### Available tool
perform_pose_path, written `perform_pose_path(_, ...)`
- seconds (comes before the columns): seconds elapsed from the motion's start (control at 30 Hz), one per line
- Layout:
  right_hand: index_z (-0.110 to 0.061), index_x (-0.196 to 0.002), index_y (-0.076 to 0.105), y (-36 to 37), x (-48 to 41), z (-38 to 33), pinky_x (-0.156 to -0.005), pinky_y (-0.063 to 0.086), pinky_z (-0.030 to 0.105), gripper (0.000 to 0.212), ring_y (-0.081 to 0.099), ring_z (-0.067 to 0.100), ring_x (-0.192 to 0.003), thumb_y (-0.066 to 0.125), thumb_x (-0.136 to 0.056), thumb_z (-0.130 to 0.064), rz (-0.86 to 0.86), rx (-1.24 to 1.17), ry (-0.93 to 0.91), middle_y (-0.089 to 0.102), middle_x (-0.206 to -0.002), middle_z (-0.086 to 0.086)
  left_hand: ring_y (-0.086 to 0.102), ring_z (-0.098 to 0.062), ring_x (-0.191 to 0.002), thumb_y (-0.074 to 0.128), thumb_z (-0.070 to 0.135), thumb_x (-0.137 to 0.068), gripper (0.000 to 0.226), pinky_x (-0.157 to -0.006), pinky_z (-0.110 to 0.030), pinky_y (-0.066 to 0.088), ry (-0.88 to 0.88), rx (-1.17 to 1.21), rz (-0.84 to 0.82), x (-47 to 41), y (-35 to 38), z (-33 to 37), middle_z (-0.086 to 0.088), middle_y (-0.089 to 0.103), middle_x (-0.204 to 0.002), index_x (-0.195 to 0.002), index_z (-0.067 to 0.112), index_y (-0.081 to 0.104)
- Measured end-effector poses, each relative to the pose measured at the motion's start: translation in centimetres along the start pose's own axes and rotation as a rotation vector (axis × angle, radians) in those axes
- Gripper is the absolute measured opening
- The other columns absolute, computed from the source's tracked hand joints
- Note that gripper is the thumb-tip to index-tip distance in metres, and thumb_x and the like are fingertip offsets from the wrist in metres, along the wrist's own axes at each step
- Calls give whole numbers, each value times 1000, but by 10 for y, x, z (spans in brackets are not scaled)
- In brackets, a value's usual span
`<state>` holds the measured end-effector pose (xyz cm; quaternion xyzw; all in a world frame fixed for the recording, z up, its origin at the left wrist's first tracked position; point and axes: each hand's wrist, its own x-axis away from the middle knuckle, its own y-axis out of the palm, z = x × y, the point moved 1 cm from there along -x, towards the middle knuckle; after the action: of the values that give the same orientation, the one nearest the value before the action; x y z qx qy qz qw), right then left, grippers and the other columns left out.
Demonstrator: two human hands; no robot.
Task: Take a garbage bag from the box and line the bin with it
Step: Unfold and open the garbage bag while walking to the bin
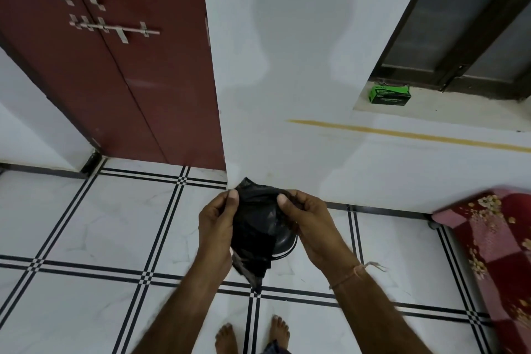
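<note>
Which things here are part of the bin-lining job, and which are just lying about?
Job: bag, pinched by left hand and right hand; bin, partly hidden behind it; box on the sill.
Lying about: door; window; bedspread.

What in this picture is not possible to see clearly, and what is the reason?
Head view:
- The bin: only part of its dark rim shows; the black garbage bag, the left hand and the right hand cover the rest.
- The green box on the window ledge: its print is too small to read.
- The red floral cloth: cut off by the right edge.
- The bag's opening: lost in crumpled folds.
</note>
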<state>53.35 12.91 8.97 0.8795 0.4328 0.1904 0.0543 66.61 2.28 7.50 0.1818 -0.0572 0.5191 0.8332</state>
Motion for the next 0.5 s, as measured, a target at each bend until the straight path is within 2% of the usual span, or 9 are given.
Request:
perform_pose_path(0.07,2,-121,70,1,2,1,-88,59,34,29,73,30,-109,65,-98,-15,-86,-110,76,75,-118,20,73,-28,-105,57,25,-103,27,-83,-35,60,-3,19,-12,-2,3,-2,-14,77,-109,-113,6,72)
perform_pose_path(0.13,3,-121,70,3,2,4,-88,59,34,30,72,33,-112,64,-98,-16,-86,-140,87,73,-120,23,73,-27,-104,55,19,-103,24,-82,-33,60,-24,54,-20,-1,6,-3,-16,76,-112,-115,4,69)
perform_pose_path(0.27,9,-106,72,-1,0,4,-85,60,39,28,72,41,-100,69,-95,-17,-14,-122,31,72,-109,33,72,-29,-105,63,19,-99,16,-77,-29,60,-94,25,51,0,11,-5,-12,76,-107,-111,10,68)
perform_pose_path(0.3,6,-98,74,-3,0,3,-84,60,39,23,73,39,-95,71,-94,-16,-8,-104,10,74,-103,31,70,-28,-106,70,24,-94,19,-78,-29,59,-82,-78,117,0,12,-8,-6,73,-107,-110,15,66)
perform_pose_path(0.37,-2,-78,72,-5,0,-1,-76,59,36,18,72,32,-82,72,-93,-13,4,-49,-45,74,-85,24,63,-20,-101,77,39,-86,26,-81,-36,57,51,-369,270,7,12,-6,4,65,-104,-102,26,62)
perform_pose_path(0.4,-5,-73,69,-6,-1,-3,-73,58,34,22,71,29,-77,73,-92,-13,14,-2,-85,71,-79,20,63,-18,-97,75,44,-86,24,-82,-38,57,125,-421,268,11,14,-2,5,67,-101,-98,27,64)
perform_pose_path(0.43,-7,-70,67,-6,-1,-3,-71,57,35,24,69,27,-74,74,-92,-14,22,58,-124,69,-74,18,67,-16,-94,70,46,-90,23,-82,-36,58,141,-368,182,15,18,4,3,71,-98,-96,24,68)
perform_pose_path(0.5,-10,-69,68,-6,-3,-2,-70,58,43,24,66,32,-69,79,-88,-21,15,171,-176,68,-72,21,74,-17,-96,58,46,-97,37,-83,-33,60,2,-162,-48,18,29,12,-4,78,-100,-104,14,74)
